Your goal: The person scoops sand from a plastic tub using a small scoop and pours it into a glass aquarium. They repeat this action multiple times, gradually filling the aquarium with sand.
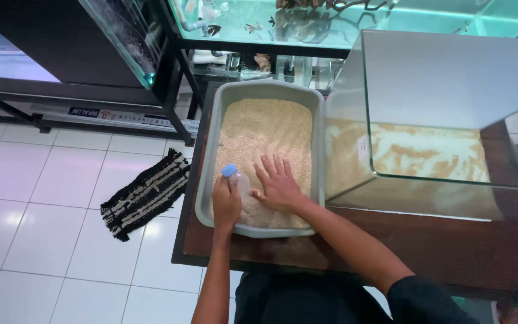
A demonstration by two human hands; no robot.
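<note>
Here, a small clear bottle with a blue cap [235,178] is gripped in the left hand [226,204] over pale sand [262,129] in a grey tray [210,150]. Just beside it, the right hand [278,186] is pressed flat, fingers spread. An empty glass tank [427,120] is set against the tray's right rim.

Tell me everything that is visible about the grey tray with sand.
The grey tray looks like plastic, rectangular, with rounded corners and sloped walls. It stands flat on a dark brown wooden table, beside an empty glass tank. Pale beige sand covers its bottom, with a rippled surface. The right hand lies flat on the sand, fingers spread. The left hand holds a small clear bottle with a blue cap over the tray's near left part.
</note>
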